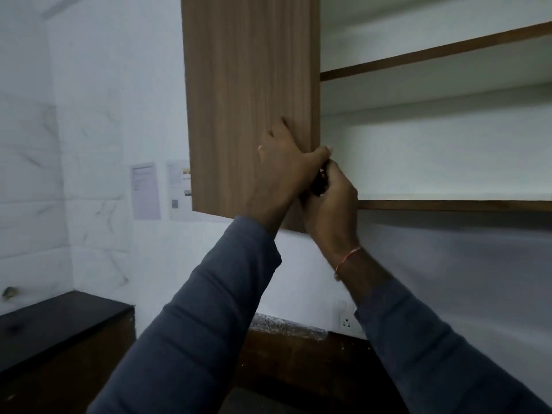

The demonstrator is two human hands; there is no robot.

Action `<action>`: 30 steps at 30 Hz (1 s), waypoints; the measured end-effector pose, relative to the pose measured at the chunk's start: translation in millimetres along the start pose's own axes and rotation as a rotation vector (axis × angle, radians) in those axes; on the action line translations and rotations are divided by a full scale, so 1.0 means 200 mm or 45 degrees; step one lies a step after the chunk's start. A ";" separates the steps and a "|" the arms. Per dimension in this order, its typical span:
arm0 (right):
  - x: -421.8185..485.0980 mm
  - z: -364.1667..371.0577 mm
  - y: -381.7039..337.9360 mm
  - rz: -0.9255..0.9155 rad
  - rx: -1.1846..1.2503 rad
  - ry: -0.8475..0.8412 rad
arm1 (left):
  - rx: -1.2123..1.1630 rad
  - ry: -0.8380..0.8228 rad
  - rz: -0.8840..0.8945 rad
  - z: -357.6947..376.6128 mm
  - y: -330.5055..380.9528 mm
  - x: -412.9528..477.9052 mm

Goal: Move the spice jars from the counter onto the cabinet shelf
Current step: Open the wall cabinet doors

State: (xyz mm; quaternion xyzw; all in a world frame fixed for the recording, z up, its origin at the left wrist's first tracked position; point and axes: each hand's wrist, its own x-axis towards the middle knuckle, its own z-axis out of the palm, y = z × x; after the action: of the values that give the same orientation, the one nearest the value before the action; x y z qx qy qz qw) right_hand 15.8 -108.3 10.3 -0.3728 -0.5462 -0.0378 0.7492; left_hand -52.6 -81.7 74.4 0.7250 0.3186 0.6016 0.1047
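Note:
A wooden cabinet door [248, 100] stands open in front of me. My left hand [286, 168] lies on its face with the thumb hooked around its right edge. Just below, my right hand [331, 204] is closed around a small dark thing [319, 184] at the same edge; it looks like the door's handle, but most of it is hidden. Inside, the white cabinet shows a lower shelf [454, 205] and an upper shelf [433, 53], both bare in the part I see. No spice jar is in view.
A dark counter [53, 321] runs along the lower left under a tiled wall. Two paper sheets [145, 191] hang on the wall beside the door. A wall socket [346, 321] sits below the cabinet, above a brown ledge [286, 327].

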 end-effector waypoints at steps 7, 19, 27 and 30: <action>-0.25 0.27 -0.16 -0.377 0.050 0.110 | 0.252 0.278 0.238 -0.45 0.03 -0.20; -0.60 0.90 -0.40 -0.437 0.363 -0.554 | 0.526 0.725 0.040 -1.17 -0.28 -0.29; -0.55 1.44 -0.43 -0.402 0.025 -1.016 | 0.495 1.081 -0.269 -1.55 -0.80 -0.14; -0.47 1.60 -0.42 -0.413 -0.146 -1.078 | 0.604 1.078 -0.380 -1.62 -0.95 -0.08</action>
State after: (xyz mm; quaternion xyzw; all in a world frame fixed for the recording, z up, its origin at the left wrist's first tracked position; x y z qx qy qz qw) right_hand -313.7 -10.7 14.4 -0.3060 -0.8527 -0.0291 0.4224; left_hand -422.3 -19.3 42.6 0.3680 0.5610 0.7323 -0.1164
